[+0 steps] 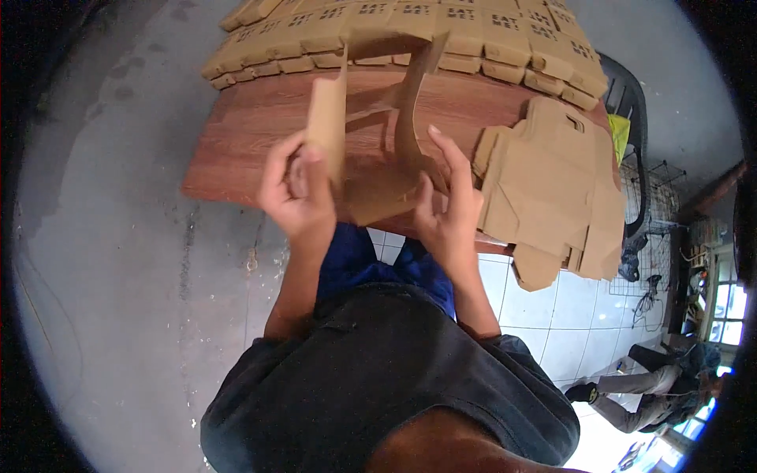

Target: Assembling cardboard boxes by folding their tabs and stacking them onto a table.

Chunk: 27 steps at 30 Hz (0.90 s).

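A partly folded brown cardboard box [327, 118] is held up over the near side of the table, its side panels standing and its middle open. My left hand [300, 189] is closed on the left panel, thumb on the near face and fingers curled behind. At the right panel's near corner, my right hand [451, 206] grips the card with its thumb and lower fingers, while the index finger points up and away. Some blur softens the box's edges. Just right of that hand lies a stack of flat cardboard box blanks [552, 181], overhanging the table's near edge.
Rows of closed brown cartons [394, 20] with dark print line the far side of the reddish wooden table [252, 134]. A black chair [631, 102] with a yellow item [620, 135] stands beyond its right end. Another person [654, 386] is at the lower right, near wire racks [650, 189].
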### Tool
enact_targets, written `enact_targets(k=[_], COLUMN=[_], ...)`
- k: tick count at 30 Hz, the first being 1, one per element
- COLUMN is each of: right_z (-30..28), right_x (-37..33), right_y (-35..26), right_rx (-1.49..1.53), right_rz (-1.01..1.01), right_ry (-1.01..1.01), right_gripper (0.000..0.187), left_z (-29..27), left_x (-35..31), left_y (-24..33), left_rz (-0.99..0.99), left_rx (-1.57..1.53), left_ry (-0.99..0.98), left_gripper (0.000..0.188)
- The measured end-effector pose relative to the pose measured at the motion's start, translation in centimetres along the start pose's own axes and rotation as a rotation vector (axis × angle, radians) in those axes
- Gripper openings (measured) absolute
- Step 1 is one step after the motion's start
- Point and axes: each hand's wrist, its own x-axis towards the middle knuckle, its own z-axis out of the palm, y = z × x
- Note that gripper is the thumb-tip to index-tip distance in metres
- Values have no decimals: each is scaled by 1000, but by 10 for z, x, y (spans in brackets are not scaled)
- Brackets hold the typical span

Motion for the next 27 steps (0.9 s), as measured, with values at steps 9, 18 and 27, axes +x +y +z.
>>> enact_targets(k=[9, 18, 27], right_z=[3, 3, 16], right_x=[41, 121, 112], right_y=[-34, -9, 60], right_rx=[-135, -5, 476], right_rz=[-88, -86, -71], right_ry=[-442, -840, -552], right_gripper=[58, 53, 104], left_z=[-31, -84, -77], left_x=[67, 156, 168], left_y=[-35, -38, -85], left_rz=[703, 699, 192], left_rx=[239, 268, -230], left_ry=[24, -366, -187], left_gripper=[51, 107, 55])
